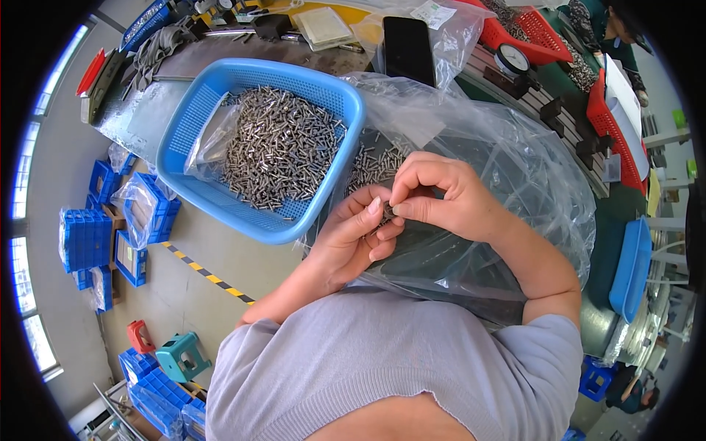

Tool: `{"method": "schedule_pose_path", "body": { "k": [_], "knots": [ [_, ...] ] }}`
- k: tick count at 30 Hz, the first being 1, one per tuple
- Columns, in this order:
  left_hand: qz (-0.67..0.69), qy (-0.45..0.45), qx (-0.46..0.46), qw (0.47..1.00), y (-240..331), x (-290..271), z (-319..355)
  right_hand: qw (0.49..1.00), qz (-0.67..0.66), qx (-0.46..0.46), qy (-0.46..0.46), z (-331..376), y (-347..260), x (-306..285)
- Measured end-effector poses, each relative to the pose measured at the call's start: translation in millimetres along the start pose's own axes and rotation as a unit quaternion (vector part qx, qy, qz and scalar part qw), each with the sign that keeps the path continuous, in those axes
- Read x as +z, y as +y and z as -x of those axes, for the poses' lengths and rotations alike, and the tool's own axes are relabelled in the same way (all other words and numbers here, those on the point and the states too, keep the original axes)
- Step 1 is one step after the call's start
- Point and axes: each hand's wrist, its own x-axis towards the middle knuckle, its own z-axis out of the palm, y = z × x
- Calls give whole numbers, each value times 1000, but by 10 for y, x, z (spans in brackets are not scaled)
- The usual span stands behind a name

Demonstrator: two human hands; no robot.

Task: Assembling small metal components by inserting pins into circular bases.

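Head view: the right hand (448, 197) pinches a small metal pin (387, 212) at its fingertips, meeting the left hand (360, 235), whose fingers curl half-closed around the same pin. Both hover over a clear plastic bag (507, 162). Just left sits a blue basket (198, 110) heaped with pins (279, 147).

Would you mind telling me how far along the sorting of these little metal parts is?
Done: the blue basket already holds a big heap of parts. In hand: left hand and right hand pinch one small part together. Left: loose parts remain in the clear plastic bag.
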Motion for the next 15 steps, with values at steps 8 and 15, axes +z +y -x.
{"method": "schedule_pose_path", "body": {
  "k": [8, 15],
  "knots": [
    [-18, 20, -9, 1000, 7, 49, -13, 997, -37, 71, -21, -23, -5, 6],
    [-44, 6, -29, 999, 18, 42, -39, 998, -15, 34, -47, -41, 49, -61]
  ]
}}
